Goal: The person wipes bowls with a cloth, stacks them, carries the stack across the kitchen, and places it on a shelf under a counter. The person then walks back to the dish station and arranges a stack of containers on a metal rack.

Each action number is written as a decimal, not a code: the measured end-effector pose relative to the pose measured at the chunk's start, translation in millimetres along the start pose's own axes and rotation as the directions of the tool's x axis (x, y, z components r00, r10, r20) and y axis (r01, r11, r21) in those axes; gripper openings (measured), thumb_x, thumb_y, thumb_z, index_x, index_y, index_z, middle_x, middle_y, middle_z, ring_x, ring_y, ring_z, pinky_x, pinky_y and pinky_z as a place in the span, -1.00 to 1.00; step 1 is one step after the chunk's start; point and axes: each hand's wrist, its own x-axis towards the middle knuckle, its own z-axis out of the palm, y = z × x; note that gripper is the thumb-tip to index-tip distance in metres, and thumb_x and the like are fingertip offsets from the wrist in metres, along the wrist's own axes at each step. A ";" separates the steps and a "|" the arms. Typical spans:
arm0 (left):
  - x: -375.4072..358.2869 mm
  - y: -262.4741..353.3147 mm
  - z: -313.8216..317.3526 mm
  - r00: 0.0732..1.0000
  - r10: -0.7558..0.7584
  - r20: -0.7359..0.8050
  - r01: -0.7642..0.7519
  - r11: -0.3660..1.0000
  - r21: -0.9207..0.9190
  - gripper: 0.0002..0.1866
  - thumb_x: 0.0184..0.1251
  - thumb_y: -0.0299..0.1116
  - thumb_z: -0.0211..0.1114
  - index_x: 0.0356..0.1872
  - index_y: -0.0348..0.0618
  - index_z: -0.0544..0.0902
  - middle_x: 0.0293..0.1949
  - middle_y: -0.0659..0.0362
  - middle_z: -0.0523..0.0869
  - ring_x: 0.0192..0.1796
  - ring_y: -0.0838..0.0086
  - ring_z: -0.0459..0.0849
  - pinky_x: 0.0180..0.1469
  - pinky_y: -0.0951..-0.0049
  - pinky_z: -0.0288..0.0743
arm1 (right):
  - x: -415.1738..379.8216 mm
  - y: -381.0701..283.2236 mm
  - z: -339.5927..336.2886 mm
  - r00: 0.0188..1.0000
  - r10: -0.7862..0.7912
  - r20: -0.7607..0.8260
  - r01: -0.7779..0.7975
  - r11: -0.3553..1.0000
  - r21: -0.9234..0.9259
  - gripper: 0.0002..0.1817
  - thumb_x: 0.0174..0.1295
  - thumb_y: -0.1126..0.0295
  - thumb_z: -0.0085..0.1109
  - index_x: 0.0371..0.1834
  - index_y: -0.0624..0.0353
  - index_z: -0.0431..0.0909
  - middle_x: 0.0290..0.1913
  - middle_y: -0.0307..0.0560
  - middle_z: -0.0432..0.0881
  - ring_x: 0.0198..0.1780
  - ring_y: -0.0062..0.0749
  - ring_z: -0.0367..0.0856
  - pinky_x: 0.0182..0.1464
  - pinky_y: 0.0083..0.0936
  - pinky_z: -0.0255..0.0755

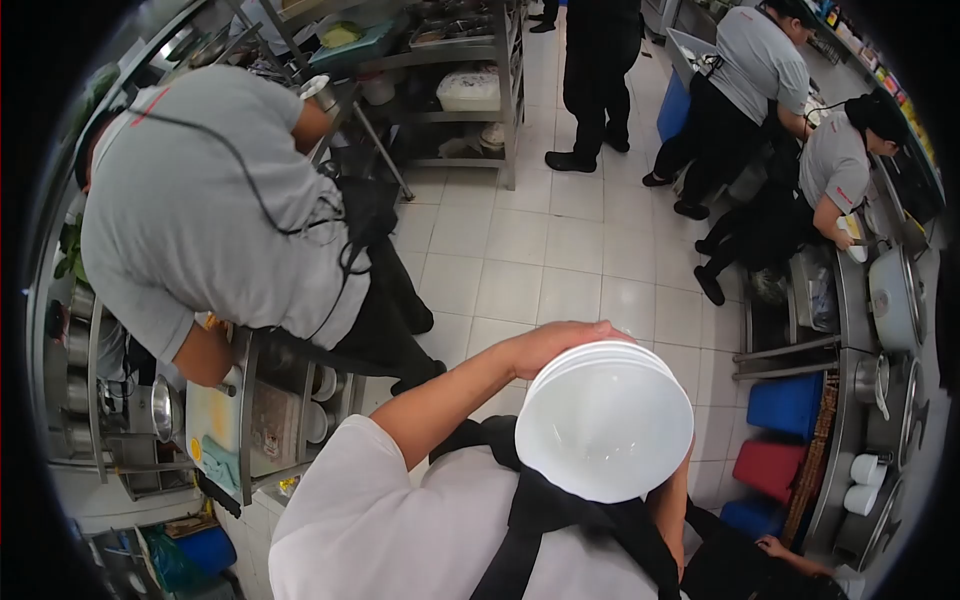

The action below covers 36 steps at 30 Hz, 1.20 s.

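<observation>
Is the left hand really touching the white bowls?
Touching. The head view shows the left hand curved against the far side of the stacked white bowls.

Stacked bowls [605, 430] were white, smooth and glossy, ceramic or hard plastic, which of two could not be told; floor tiles [510, 260] were smooth, with soft sheen; shelf rack [455, 55] was metal, dully reflective; round bowl [163, 408] at left was polished metal; blue bin [782, 405] and red bin [768, 468] looked plastic; black apron [590, 520] and pale shirt [350, 515] were matt cloth; teal rag [220, 461] was soft, creased cloth; co-worker's grey shirt [220, 220] was matt, wrinkled fabric
</observation>
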 end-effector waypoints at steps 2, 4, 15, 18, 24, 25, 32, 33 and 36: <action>28.1 15.2 -7.2 0.997 -0.003 -0.074 0.003 1.000 -0.004 -0.48 0.52 -0.07 -0.26 0.21 -0.20 0.47 0.18 0.08 0.51 0.23 0.35 0.46 0.30 0.37 0.26 | 27.0 -31.7 1.5 0.997 0.011 -0.075 -0.018 0.994 -0.104 -0.46 0.47 0.06 -0.32 0.16 0.34 0.40 0.01 0.04 0.56 0.03 -0.36 0.52 0.07 -0.49 0.40; 48.9 29.4 -14.6 0.990 0.053 -0.129 -0.045 0.997 0.069 -0.48 0.52 -0.06 -0.25 0.20 -0.20 0.47 0.18 0.08 0.52 0.23 0.35 0.46 0.29 0.36 0.26 | 75.9 -48.9 -22.1 0.963 -0.123 0.238 0.224 0.858 -0.462 -0.45 0.46 0.06 -0.31 0.19 0.33 0.38 0.02 0.03 0.55 0.03 -0.37 0.52 0.10 -0.49 0.37; 85.3 62.9 -72.3 0.867 0.166 -0.470 -0.279 0.943 -0.182 -0.45 0.54 -0.05 -0.29 0.22 -0.29 0.42 0.17 0.06 0.51 0.20 0.35 0.48 0.26 0.37 0.34 | 234.1 -124.6 40.6 0.740 0.116 0.663 0.423 0.685 -0.593 -0.23 0.35 -0.18 -0.25 0.27 0.38 0.29 0.18 0.13 0.45 0.23 -0.19 0.40 0.27 -0.37 0.20; 96.0 66.6 -102.6 0.826 0.236 -0.511 -0.346 0.929 -0.130 -0.43 0.54 -0.03 -0.30 0.22 -0.29 0.42 0.17 0.06 0.51 0.19 0.36 0.49 0.26 0.37 0.33 | 274.6 -135.0 51.5 0.618 0.162 0.769 0.388 0.788 -0.477 -0.08 0.25 -0.31 -0.22 0.35 0.38 0.16 0.30 0.16 0.32 0.33 -0.15 0.27 0.32 -0.33 0.12; 128.9 111.0 -155.2 0.800 0.347 -0.489 -0.433 0.899 -0.072 -0.45 0.53 -0.04 -0.23 0.21 -0.29 0.43 0.12 0.04 0.54 0.15 0.41 0.52 0.23 0.40 0.37 | 323.6 -185.2 98.2 0.596 0.376 0.710 0.334 0.688 -0.644 0.00 0.11 -0.10 0.16 0.43 0.36 -0.05 0.35 0.12 0.23 0.36 -0.16 0.20 0.34 -0.31 0.09; 130.8 120.0 -162.7 0.806 0.299 -0.511 -0.389 0.918 -0.076 -0.46 0.52 -0.04 -0.21 0.20 -0.29 0.44 0.13 0.05 0.55 0.17 0.40 0.50 0.24 0.39 0.34 | 330.0 -188.7 102.0 0.654 0.511 0.558 0.154 0.633 -0.759 -0.01 0.06 0.06 0.26 0.43 0.36 -0.06 0.32 0.10 0.26 0.34 -0.18 0.23 0.33 -0.32 0.11; 143.3 134.9 -210.6 0.731 0.249 -0.635 -0.331 0.944 -0.011 -0.48 0.52 -0.06 -0.20 0.19 -0.27 0.46 0.12 0.07 0.56 0.14 0.42 0.53 0.21 0.41 0.36 | 410.0 -171.9 114.5 0.625 0.562 0.541 0.069 0.651 -0.756 -0.22 -0.08 0.40 0.15 0.31 0.36 0.17 0.14 -0.02 0.45 0.16 -0.33 0.41 0.21 -0.44 0.26; 144.8 137.7 -213.0 0.724 0.241 -0.646 -0.329 0.944 -0.016 -0.48 0.52 -0.06 -0.20 0.19 -0.27 0.46 0.12 0.07 0.56 0.14 0.42 0.53 0.21 0.41 0.36 | 419.0 -173.8 122.8 0.615 0.574 0.540 0.060 0.649 -0.759 -0.22 -0.08 0.40 0.15 0.31 0.36 0.17 0.14 -0.02 0.45 0.16 -0.33 0.41 0.21 -0.44 0.26; 146.5 149.1 -216.2 0.663 0.240 -0.709 -0.429 0.898 -0.097 -0.45 0.52 -0.02 -0.21 0.21 -0.27 0.44 0.11 0.06 0.57 0.15 0.38 0.52 0.22 0.39 0.36 | 452.7 -178.2 148.5 0.503 0.628 0.594 0.089 0.645 -0.759 -0.25 -0.10 0.41 0.09 0.29 0.36 0.19 0.13 -0.01 0.45 0.16 -0.32 0.40 0.23 -0.42 0.25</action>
